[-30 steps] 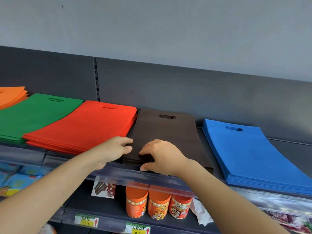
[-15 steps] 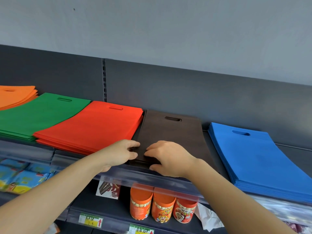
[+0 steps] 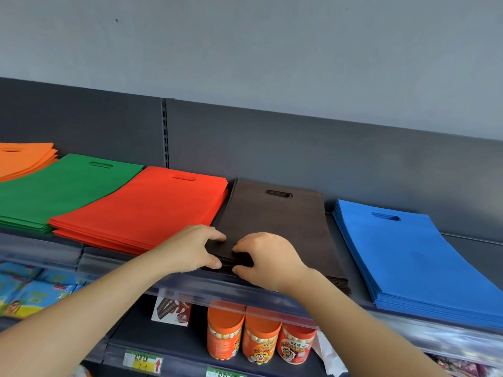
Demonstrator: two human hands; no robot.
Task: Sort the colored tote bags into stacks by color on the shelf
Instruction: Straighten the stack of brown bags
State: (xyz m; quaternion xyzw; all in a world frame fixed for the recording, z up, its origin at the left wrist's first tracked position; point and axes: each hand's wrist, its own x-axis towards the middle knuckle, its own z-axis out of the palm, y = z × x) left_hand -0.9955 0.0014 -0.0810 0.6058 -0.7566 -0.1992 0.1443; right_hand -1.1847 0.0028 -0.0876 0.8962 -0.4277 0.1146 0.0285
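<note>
Fingers of the left hand curl over the near short edge of the brown stack, with the thumb tucked against its front, so the hand pinches some of the top bags. The right hand does the same just beside it, fingertips on top and thumb lower on the edge. The two hands are nearly touching. How many bags each holds cannot be told.

The brown stack lies flat on the shelf, its long axis running away from the fingers toward the back panel, with the handle cut-out at the far end. Both hands work the left part of the near edge, so most of the stack lies ahead and a little to the right. Neither hand is nearer, and the right one has the easier reach along the rest of the edge. Squaring or lifting these bags would probably mean moving along that axis.

Close on its left is the red stack, then the green stack and the orange stack. The blue stack lies to the right, across a bare strip of shelf. Each stack shows one colour on top, so the sorting looks nearly complete.

Below the shelf stand orange jars, with snack packets further left
</note>
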